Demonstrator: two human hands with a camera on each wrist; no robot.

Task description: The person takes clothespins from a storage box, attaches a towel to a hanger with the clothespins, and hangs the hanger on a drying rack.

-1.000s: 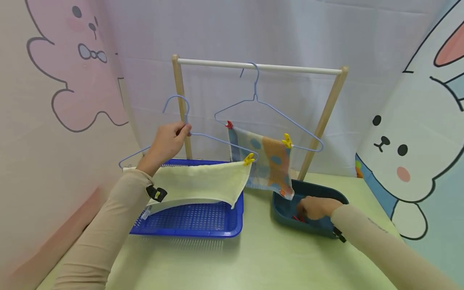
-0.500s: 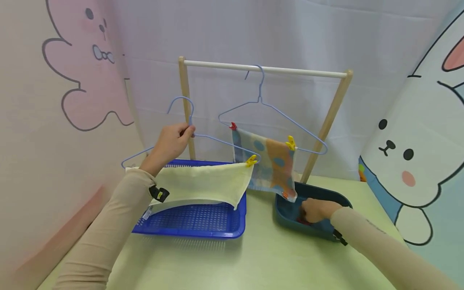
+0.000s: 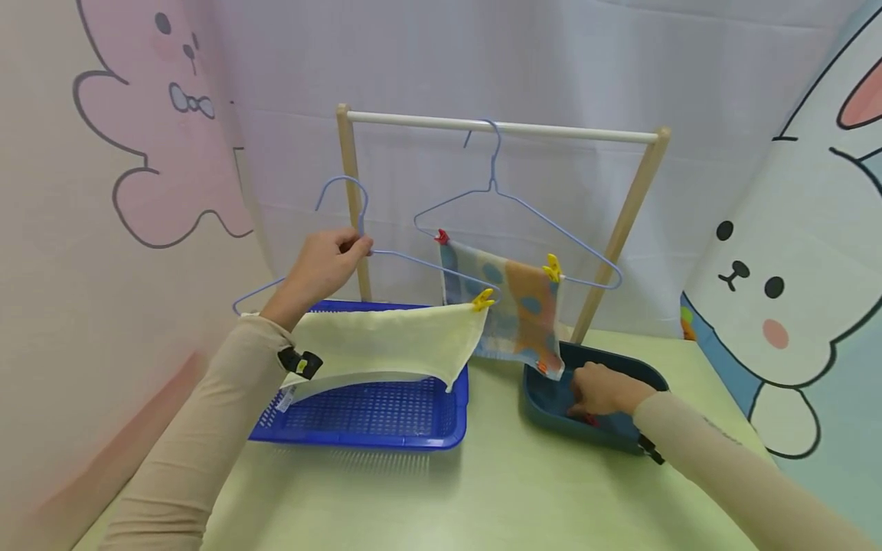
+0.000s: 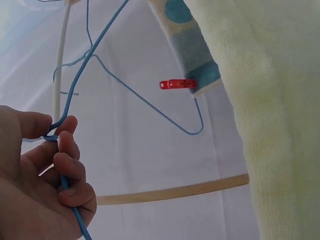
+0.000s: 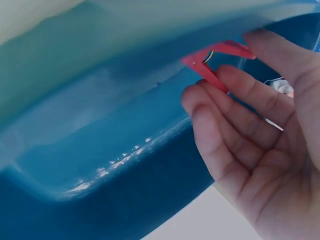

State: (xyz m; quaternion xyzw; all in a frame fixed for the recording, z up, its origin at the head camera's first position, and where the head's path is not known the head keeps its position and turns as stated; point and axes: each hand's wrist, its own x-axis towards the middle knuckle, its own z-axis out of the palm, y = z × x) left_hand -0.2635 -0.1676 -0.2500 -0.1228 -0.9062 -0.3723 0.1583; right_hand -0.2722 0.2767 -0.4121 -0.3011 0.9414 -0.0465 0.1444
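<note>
My left hand grips a blue wire hanger just below its hook. From that hanger hangs a pale yellow towel, pinned at its right corner by a yellow clothespin; my forearm hides its left corner. My right hand is down inside a dark teal bin. In the right wrist view, a red clothespin is pinched between that hand's thumb and fingers, its handles spread apart.
Behind stands a rack with a white rail. On it hangs a second blue hanger with a patterned towel, held by red and yellow pegs. A blue mesh basket sits on the table below the yellow towel.
Inside the bin, my right hand has turned slightly and risen a little, with the red clothespin at its fingertips. My left hand and hanger stay nearly in place; the head view has shifted slightly.
</note>
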